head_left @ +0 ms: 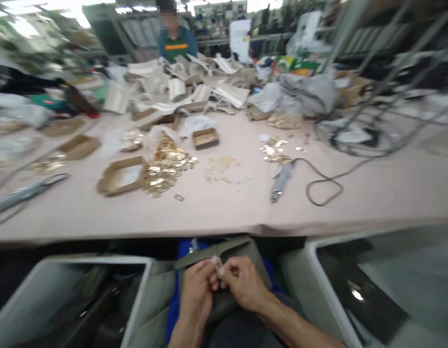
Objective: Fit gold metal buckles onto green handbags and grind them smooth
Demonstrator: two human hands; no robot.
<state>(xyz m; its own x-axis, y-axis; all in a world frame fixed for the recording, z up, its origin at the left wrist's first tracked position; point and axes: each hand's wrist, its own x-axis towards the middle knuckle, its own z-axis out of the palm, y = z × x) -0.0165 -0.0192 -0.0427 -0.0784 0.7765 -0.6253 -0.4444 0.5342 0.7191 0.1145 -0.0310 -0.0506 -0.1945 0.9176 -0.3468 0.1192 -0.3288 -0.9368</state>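
My left hand (198, 287) and my right hand (245, 282) meet over my lap, fingertips pinched together. Whatever lies between the fingers is too small and blurred to name. Beneath them an olive-grey flat piece (241, 249), like a bag panel, rests across my lap over blue cloth (173, 309). On the table (224, 212) ahead, a grey electric screwdriver (281, 181) lies to the right with its cord attached. A small metal frame (179, 197) sits near the table's front edge, left of centre.
Gold metal pieces (166, 166) are heaped beside a cardboard tray (104, 181). A small box (205, 145) holds tiny parts. Beige panels (187, 84) pile up at the back, where a person (177, 46) stands. White-rimmed bins (147, 275) flank my lap. Cables (368, 154) coil at right.
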